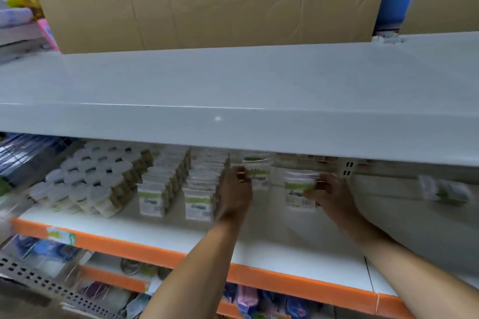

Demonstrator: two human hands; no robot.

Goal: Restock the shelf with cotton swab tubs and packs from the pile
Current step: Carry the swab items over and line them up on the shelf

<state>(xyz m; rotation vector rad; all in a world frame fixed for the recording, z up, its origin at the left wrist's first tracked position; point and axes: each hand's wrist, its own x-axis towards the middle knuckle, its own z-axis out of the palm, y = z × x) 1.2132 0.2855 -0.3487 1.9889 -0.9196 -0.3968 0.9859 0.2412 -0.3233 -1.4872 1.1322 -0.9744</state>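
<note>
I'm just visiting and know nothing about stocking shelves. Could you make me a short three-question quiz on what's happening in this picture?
1. True or false: the round cotton swab tubs stand at the right end of the shelf.
2. What is the right hand holding?
3. The shelf's front edge strip is: A blue, B orange, C green.

Key
1. False; they are stacked at the left end.
2. A cotton swab pack, gripped upright; the left hand holds another pack.
3. B.
</note>
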